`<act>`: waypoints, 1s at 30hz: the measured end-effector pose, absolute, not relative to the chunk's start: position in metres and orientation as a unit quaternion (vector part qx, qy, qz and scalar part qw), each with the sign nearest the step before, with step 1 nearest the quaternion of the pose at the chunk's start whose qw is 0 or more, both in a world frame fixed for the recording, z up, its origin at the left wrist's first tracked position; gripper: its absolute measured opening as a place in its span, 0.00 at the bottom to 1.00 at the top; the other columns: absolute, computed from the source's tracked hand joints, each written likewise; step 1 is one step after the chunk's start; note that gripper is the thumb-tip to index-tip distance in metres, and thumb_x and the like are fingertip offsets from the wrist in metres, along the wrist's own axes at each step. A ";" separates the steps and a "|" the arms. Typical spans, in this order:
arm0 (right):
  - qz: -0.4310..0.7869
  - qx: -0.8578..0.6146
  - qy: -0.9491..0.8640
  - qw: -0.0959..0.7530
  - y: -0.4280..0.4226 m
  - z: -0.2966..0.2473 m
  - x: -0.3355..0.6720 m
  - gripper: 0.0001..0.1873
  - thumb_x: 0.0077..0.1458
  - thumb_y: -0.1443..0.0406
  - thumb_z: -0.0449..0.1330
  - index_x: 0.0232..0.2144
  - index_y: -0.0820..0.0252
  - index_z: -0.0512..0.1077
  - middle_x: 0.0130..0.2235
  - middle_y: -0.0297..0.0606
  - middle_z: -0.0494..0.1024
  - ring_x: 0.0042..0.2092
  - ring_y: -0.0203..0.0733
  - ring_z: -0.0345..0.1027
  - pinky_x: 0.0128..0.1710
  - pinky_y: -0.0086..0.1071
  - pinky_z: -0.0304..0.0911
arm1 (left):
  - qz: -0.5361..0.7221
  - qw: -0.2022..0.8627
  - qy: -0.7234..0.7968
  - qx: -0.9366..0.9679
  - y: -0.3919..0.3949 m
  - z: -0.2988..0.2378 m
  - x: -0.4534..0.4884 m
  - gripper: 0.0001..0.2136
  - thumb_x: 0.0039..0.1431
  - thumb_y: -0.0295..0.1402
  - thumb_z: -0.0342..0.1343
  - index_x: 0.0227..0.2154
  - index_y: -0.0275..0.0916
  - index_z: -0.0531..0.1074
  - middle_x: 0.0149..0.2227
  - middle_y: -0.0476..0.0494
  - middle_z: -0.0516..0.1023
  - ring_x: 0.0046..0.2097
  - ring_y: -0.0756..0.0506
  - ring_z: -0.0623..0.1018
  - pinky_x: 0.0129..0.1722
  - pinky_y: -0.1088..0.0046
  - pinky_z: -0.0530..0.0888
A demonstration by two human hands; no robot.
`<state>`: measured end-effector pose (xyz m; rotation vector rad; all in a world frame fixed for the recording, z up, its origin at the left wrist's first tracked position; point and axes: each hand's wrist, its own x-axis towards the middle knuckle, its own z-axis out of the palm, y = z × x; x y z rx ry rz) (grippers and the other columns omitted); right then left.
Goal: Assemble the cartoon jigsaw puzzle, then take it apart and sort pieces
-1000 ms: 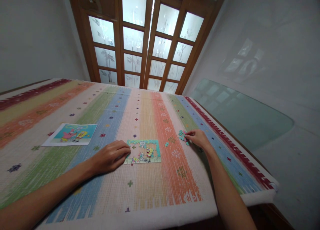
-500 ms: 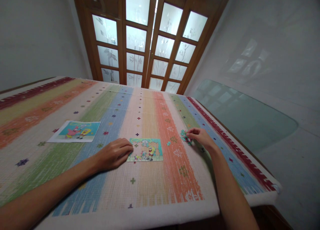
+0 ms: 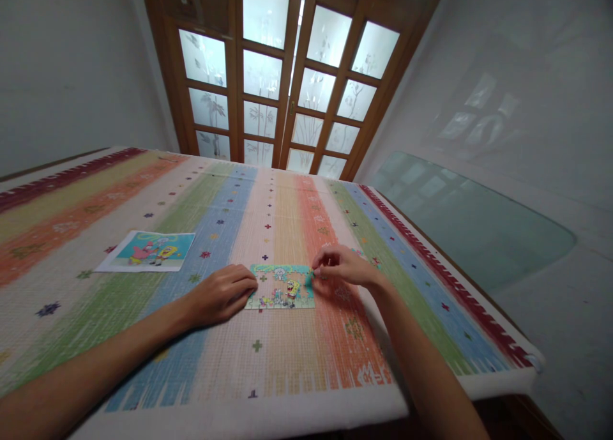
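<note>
A partly assembled cartoon jigsaw puzzle lies flat on the striped tablecloth, with gaps in its middle where the cloth shows through. My left hand rests at its left edge, fingers curled together and pressing on the border. Over the right edge, my right hand has thumb and index finger pinched on a small puzzle piece, mostly hidden by the fingertips. Behind that hand, the loose puzzle pieces are only partly visible.
A printed picture of the same cartoon characters lies to the left on the tablecloth. The table's front edge runs close to me. Wood-framed glass doors stand beyond the table, and a wall is on the right.
My right hand has moved left from the loose pieces to the puzzle's right edge, carrying a piece. My left hand has stayed at the left edge.
</note>
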<state>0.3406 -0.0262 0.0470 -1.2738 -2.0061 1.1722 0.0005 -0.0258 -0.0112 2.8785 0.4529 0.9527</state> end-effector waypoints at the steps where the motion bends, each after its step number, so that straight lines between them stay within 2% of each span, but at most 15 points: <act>1: 0.435 -0.464 -0.738 0.226 -0.026 0.043 0.336 0.07 0.51 0.61 0.67 0.30 0.59 0.78 0.26 0.32 0.76 0.27 0.34 0.65 0.30 0.29 0.60 | 0.311 0.038 0.148 0.938 -0.026 -0.012 0.000 0.09 0.70 0.24 0.48 0.45 0.36 0.74 0.41 0.38 0.80 0.41 0.44 0.78 0.43 0.65 0.77; 7: 0.466 -0.471 -0.725 0.190 -0.030 0.022 0.330 0.06 0.52 0.64 0.67 0.32 0.61 0.80 0.26 0.33 0.77 0.27 0.34 0.65 0.30 0.29 0.60 | 0.311 0.033 0.144 0.939 -0.025 -0.013 0.001 0.09 0.71 0.25 0.48 0.44 0.36 0.74 0.40 0.39 0.79 0.41 0.44 0.78 0.42 0.65 0.77; 17: 0.461 -0.501 -0.715 0.159 -0.039 0.018 0.324 0.04 0.51 0.69 0.66 0.32 0.61 0.80 0.24 0.31 0.75 0.25 0.33 0.65 0.29 0.28 0.59 | 0.310 0.034 0.147 0.939 -0.025 -0.013 0.001 0.09 0.71 0.25 0.48 0.44 0.36 0.73 0.40 0.39 0.79 0.41 0.44 0.77 0.43 0.66 0.76; 21: 0.457 -0.494 -0.721 0.164 -0.040 0.019 0.324 0.07 0.52 0.70 0.64 0.35 0.62 0.80 0.25 0.31 0.75 0.25 0.33 0.65 0.29 0.28 0.59 | 0.308 0.036 0.147 0.939 -0.024 -0.014 0.001 0.09 0.70 0.25 0.48 0.44 0.36 0.74 0.40 0.39 0.79 0.41 0.44 0.78 0.43 0.66 0.77; 25: 0.468 -0.479 -0.721 0.179 -0.040 0.020 0.325 0.11 0.54 0.69 0.63 0.41 0.61 0.81 0.24 0.31 0.75 0.26 0.34 0.67 0.29 0.28 0.60 | 0.304 0.036 0.146 0.941 -0.024 -0.013 0.001 0.09 0.70 0.25 0.48 0.44 0.36 0.74 0.41 0.39 0.79 0.41 0.44 0.78 0.44 0.66 0.77; 30: 0.517 -0.467 -0.688 0.203 -0.040 0.017 0.324 0.10 0.54 0.64 0.64 0.39 0.61 0.78 0.28 0.33 0.77 0.25 0.34 0.68 0.29 0.30 0.63 | 0.308 0.032 0.144 0.940 -0.025 -0.011 0.001 0.09 0.71 0.25 0.47 0.44 0.36 0.74 0.40 0.39 0.79 0.41 0.44 0.78 0.44 0.65 0.77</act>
